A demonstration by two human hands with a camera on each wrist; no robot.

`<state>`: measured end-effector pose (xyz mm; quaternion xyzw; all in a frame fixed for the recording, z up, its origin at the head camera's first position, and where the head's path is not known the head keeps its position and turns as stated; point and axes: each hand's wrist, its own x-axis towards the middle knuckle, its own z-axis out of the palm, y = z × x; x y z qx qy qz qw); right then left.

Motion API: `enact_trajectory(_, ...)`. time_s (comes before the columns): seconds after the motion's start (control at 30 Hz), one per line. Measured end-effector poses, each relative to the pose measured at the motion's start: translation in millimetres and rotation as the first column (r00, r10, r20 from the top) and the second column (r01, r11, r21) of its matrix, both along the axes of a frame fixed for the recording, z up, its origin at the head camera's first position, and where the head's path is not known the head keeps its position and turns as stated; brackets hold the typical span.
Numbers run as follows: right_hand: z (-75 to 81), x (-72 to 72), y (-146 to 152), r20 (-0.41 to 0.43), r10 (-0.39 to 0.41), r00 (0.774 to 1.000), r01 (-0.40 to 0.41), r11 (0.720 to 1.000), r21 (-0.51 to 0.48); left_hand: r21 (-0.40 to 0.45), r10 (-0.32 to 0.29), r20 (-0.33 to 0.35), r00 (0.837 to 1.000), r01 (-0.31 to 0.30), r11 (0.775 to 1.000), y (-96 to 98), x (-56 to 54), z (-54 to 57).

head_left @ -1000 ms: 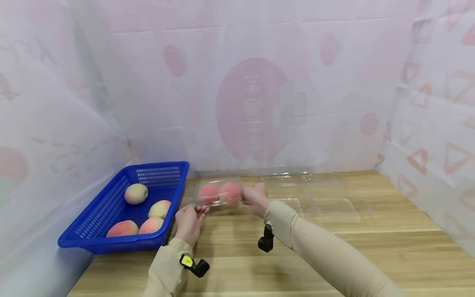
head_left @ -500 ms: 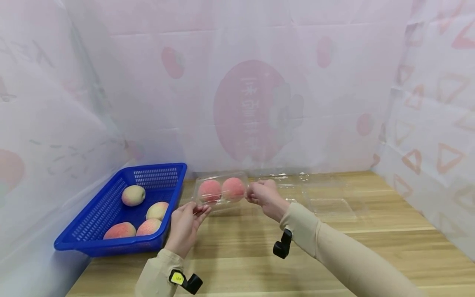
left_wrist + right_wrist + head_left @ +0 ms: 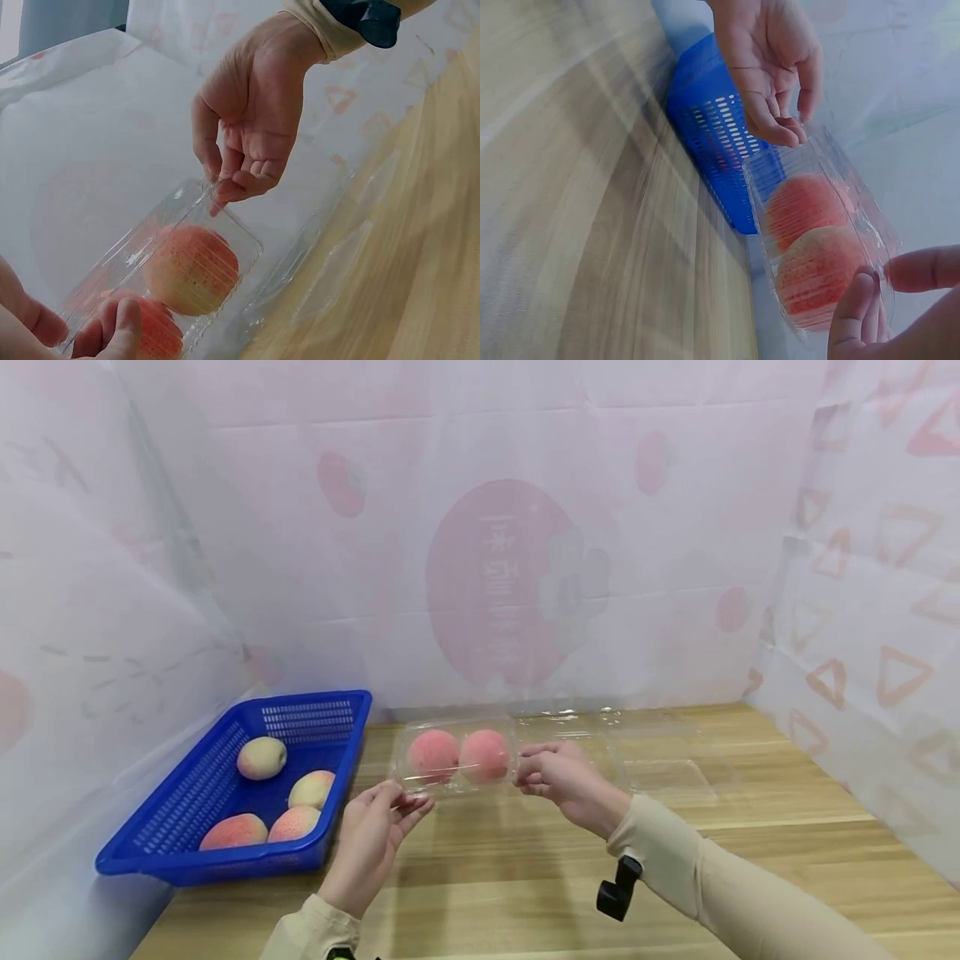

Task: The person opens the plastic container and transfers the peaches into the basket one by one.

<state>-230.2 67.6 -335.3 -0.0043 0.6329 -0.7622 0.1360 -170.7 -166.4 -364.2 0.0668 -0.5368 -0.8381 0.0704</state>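
With your left hand you keep a pinching grip on the near left corner of a clear container; your right hand pinches its right end. Between them, two peaches (pinkish red, side by side) show inside it. Left of it, a blue basket on the surface holds four more peaches.

The peaches are pinkish red and yellow, the basket blue.
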Motion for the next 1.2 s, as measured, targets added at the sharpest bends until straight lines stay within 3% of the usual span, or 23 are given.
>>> enact_trajectory(0.17, 0.5, 18.1, 16.1, 0.024, 0.023, 0.999, -0.023, 1.000, -0.013, 0.012, -0.047, 0.018, 0.999, 0.046, 0.999, 1.5, 11.9, -0.7)
enact_trajectory(0.37, -0.2, 38.5, 35.6, 0.009, 0.052, 0.999, -0.051, 0.994, -0.093, 0.035, -0.076, 0.025, 0.997, 0.076, 0.997, 9.4, 29.8, -2.5)
enact_trajectory(0.63, -16.7, 64.7, 55.6, -0.017, 0.085, 0.996, -0.087, 0.983, -0.159, 0.047, -0.161, 0.062, 0.985, 0.158, 0.986, 21.5, 51.1, -6.8)
enact_trajectory(0.87, -33.6, 80.6, 62.4, -0.006, 0.077, 0.997, -0.076, 0.975, -0.208, 0.066, -0.265, 0.082, 0.961, 0.260, 0.963, 21.5, 53.4, -17.7)
enact_trajectory(1.03, -48.0, 78.5, 66.9, 0.040, 0.087, 0.995, -0.077, 0.975, -0.207, 0.057, -0.327, 0.117, 0.938, 0.322, 0.945, 23.3, 51.3, -27.7)
enact_trajectory(1.2, -62.8, 72.1, 70.2, 0.054, 0.143, 0.988, -0.131, 0.974, -0.185, 0.060, -0.385, 0.144, 0.912, 0.381, 0.923, 22.2, 49.2, -35.2)
